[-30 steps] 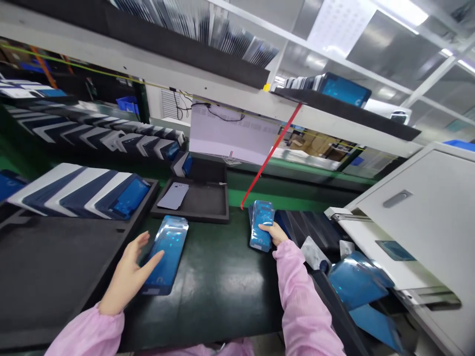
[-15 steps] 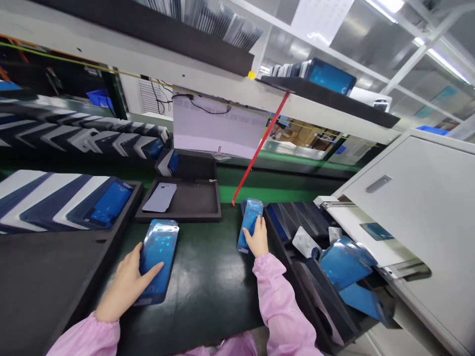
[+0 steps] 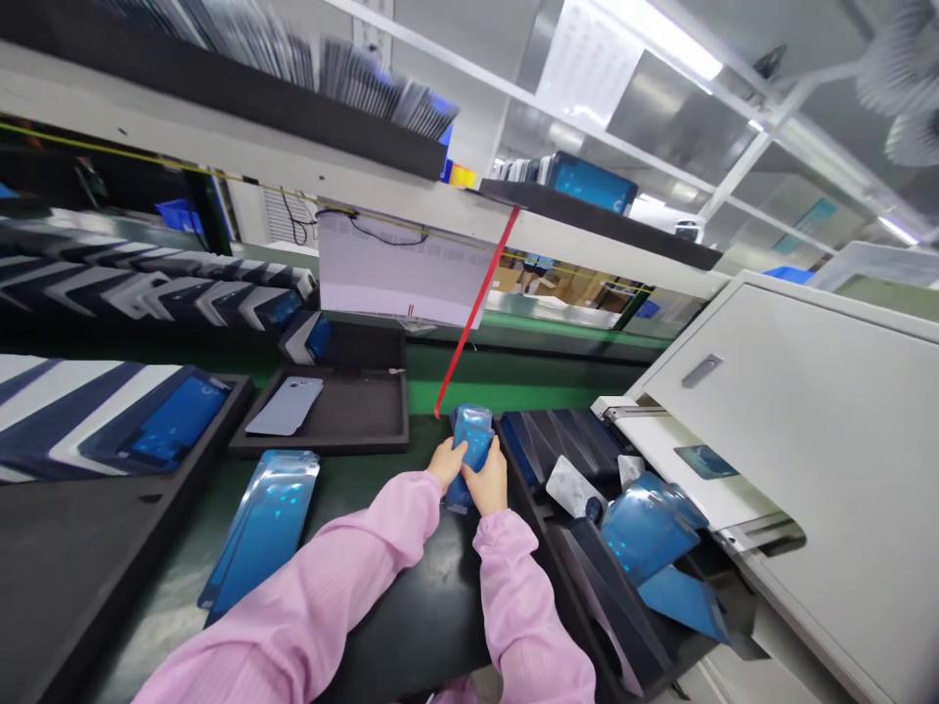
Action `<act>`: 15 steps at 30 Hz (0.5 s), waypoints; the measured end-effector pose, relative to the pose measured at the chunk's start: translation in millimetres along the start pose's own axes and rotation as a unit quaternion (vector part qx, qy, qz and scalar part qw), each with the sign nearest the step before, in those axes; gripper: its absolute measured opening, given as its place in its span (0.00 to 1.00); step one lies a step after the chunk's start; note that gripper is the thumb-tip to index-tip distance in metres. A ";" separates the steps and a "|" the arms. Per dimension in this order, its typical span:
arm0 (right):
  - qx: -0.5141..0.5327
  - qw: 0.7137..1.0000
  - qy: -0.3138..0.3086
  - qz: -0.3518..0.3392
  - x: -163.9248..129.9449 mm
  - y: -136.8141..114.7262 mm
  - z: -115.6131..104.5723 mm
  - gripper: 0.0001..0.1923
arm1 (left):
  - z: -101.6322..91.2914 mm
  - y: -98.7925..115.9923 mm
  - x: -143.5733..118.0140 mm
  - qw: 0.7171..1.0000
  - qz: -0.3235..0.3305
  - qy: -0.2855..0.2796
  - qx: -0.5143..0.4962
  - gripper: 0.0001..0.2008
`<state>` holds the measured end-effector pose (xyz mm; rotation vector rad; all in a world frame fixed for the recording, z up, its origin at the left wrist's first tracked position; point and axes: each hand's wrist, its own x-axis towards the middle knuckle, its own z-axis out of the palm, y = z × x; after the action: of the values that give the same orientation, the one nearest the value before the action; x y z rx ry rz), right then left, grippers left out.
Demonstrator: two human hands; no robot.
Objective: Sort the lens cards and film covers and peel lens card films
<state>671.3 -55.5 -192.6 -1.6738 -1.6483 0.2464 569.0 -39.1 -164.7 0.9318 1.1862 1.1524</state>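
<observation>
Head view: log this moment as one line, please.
left hand: grips blue-film stack | right hand: grips same stack | lone blue-film sheet: flat on green mat

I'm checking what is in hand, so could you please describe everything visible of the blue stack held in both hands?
The blue stack is a small bundle of glossy, film-covered blue pieces, apparently plastic, standing nearly upright on the dark green mat. The left hand grips its left edge and the right hand its right side, covering its lower part. A black tray sits just to its right.
</observation>
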 end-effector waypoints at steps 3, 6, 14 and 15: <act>0.035 0.999 0.008 -0.019 -4.3 -0.6 -0.9 0.39 | 3.3 -10.5 5.6 0.999 -0.021 0.009 -0.036 0.16; 0.070 0.997 0.017 -0.030 -7.1 -0.2 -0.9 0.36 | -2.3 -18.0 2.0 0.997 -0.041 0.013 -0.067 0.15; 0.144 0.988 -0.010 -0.057 -13.0 -6.9 19.6 0.38 | -32.0 -20.7 -11.7 0.994 -0.044 0.063 -0.076 0.11; 0.144 0.988 -0.013 -0.055 -13.1 -9.0 21.6 0.37 | -36.4 -19.6 -13.5 0.994 -0.043 0.072 -0.068 0.11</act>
<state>649.0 -60.6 -206.8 -1.3640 -1.6314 0.4313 536.5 -57.5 -187.0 0.6962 1.2350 1.2312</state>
